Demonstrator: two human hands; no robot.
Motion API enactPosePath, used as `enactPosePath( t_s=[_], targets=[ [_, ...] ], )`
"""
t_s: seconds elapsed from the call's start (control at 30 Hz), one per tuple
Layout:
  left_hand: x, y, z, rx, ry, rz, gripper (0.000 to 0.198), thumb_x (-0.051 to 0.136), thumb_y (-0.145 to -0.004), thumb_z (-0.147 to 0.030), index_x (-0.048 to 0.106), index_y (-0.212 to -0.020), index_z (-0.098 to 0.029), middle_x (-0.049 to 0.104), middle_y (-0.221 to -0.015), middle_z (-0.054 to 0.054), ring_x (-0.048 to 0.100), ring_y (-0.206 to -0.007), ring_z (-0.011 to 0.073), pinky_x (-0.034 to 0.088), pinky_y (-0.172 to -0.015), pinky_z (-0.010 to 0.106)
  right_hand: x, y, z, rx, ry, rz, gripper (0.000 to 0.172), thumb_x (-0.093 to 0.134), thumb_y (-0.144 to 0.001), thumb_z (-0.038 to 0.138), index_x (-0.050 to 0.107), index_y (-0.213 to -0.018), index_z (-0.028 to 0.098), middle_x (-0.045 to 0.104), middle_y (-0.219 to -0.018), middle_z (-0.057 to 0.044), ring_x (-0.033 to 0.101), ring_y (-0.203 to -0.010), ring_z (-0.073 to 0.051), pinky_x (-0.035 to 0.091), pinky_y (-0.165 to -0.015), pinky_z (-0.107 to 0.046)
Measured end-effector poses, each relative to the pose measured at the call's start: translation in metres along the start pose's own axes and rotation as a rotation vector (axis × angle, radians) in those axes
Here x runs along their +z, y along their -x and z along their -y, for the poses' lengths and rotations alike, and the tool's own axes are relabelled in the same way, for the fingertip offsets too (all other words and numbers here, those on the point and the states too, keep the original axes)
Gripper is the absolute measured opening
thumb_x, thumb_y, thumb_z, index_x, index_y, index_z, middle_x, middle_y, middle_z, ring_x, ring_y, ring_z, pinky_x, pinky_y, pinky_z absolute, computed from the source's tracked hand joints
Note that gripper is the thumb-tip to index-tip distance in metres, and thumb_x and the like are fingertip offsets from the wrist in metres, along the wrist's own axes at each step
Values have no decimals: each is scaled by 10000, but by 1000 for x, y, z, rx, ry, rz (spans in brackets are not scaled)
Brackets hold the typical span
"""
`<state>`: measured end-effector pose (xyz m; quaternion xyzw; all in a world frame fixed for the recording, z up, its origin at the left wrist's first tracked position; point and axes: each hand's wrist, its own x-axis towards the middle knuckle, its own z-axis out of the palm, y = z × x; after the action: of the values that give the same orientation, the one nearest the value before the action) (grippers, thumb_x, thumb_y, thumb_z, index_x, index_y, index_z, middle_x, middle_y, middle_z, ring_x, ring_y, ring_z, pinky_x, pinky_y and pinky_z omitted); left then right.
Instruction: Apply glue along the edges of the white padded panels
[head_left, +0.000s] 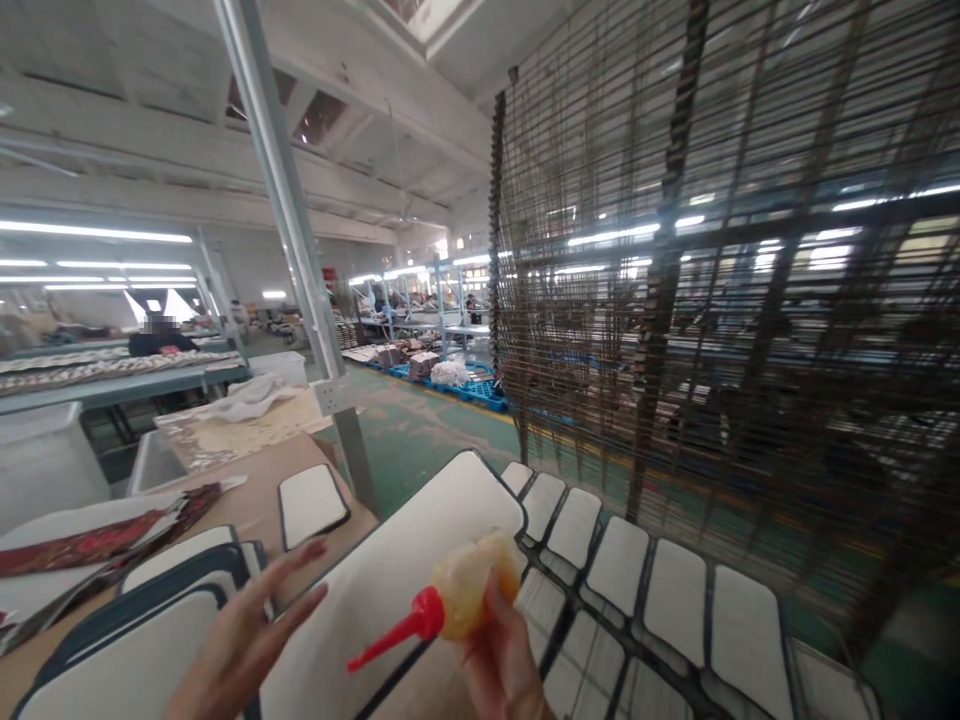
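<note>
My right hand (501, 655) grips a yellowish squeeze bottle (471, 587) with a red pointed nozzle (390, 635); the nozzle points left and down over a large white panel (405, 560) with a dark edge. To its left, my left hand (244, 635) hovers with fingers spread and holds nothing. It is above the edge of another white dark-rimmed panel (135, 660) on the brown table (255, 500).
Several small white rectangular pieces (675, 600) lie in rows on a wire rack at the right. A tall stack of wire drying racks (720, 280) fills the right side. A metal post (300, 250) stands ahead. A person (159, 338) sits at a far bench. Patterned strips (82, 545) lie left.
</note>
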<state>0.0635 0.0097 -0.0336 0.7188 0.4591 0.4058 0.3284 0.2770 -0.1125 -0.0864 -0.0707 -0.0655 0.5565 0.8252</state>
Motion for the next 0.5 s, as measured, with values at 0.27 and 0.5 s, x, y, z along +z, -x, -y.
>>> enactPosePath(
  t_s=[0.27, 0.5],
  targets=[
    [30, -49, -33, -103, 157, 340, 487, 777, -524, -469, 756, -910, -174, 757, -947, 110, 652, -992, 345, 492, -895, 394, -15, 10, -22, 60, 29, 16, 316, 880, -617, 353, 726, -852, 208, 754, -905, -70, 703, -874, -217, 557, -798, -318],
    [11, -57, -33, -118, 262, 450, 451, 780, -562, -490, 784, -870, -160, 744, -724, 51, 675, -745, 286, 533, -680, 328, -42, 19, -23, 24, 221, -175, 438, 850, -544, 561, 732, -822, 245, 757, -876, -34, 692, -932, -301, 516, -918, -477]
  ],
)
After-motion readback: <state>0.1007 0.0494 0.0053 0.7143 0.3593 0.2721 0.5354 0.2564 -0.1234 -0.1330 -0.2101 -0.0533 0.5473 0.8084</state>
